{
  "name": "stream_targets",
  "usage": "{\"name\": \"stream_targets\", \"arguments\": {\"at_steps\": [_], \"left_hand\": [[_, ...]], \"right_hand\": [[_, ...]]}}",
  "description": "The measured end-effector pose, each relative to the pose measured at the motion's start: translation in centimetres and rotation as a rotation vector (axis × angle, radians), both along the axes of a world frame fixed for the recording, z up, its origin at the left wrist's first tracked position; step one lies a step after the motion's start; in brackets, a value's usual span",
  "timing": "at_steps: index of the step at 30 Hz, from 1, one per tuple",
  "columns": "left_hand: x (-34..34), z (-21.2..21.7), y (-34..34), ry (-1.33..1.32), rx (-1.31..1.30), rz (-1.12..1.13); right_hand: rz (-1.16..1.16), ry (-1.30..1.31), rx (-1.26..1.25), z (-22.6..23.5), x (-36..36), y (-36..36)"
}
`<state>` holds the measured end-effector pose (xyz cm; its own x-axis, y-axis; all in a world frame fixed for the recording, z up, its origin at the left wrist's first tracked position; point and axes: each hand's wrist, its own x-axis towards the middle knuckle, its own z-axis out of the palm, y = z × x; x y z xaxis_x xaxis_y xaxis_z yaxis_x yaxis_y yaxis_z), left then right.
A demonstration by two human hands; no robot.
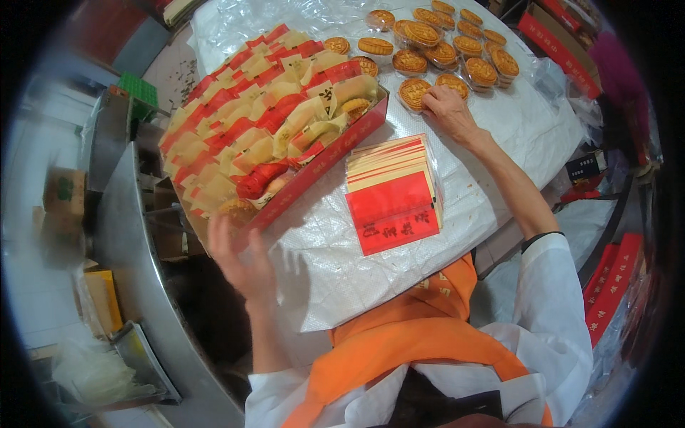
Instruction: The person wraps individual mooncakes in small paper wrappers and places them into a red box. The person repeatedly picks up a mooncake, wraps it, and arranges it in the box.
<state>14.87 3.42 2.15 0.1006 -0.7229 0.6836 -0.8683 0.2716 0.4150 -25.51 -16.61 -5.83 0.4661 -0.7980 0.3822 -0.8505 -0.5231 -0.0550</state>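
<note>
Left fingers [225,251] spread empty by box [321,164] edge; right fingers [432,103] touch mooncake [412,93], grip unclear.

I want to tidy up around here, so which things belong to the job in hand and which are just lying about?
Probably the job:
loose cakes, at the right hand
red box, near the left hand
wrapped cakes inside
wrapper stack

Probably lying about:
green crate
cardboard box
plastic bag

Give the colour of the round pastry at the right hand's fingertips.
The pastry is golden brown, its top patterned; the head view shows it best.
</note>
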Motion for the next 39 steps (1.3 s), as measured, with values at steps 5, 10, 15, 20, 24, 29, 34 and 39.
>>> {"name": "stream_targets", "arguments": {"at_steps": [5,10,15,20,24,29,34,39], "left_hand": [[-6.6,-1.2,-0.6,0.167,0.080,-0.383],[-12.9,-1.6,-2.2,0.756,0.401,-0.580],[-18.1,-1.3,-5.0,1.253,0.792,-0.627],[-21.4,-1.3,-6.6,1.486,1.024,-0.713],[-22.0,-1.5,-6.0,1.581,0.872,-0.848],[-20.6,-1.6,-5.1,1.151,0.978,-0.872],[-20.4,-2.1,-4.1,1.214,1.060,-0.940],[-18.5,-3.8,-2.5,0.668,0.633,-0.632]], "right_hand": [[0.025,-0.064,-0.149,-0.1,0.4,0.7],[-0.228,-0.802,0.432,1.5,-0.2,1.8],[-0.248,-1.673,0.858,4.0,-1.3,6.4],[0.043,-1.745,0.819,5.0,0.7,13.8],[0.023,-1.869,0.909,5.8,1.3,16.8],[-0.023,-1.544,0.911,7.4,0.2,17.4],[-0.133,-1.434,0.994,7.1,-0.3,18.7],[-0.257,-1.571,0.798,4.6,-1.5,19.1]]}}
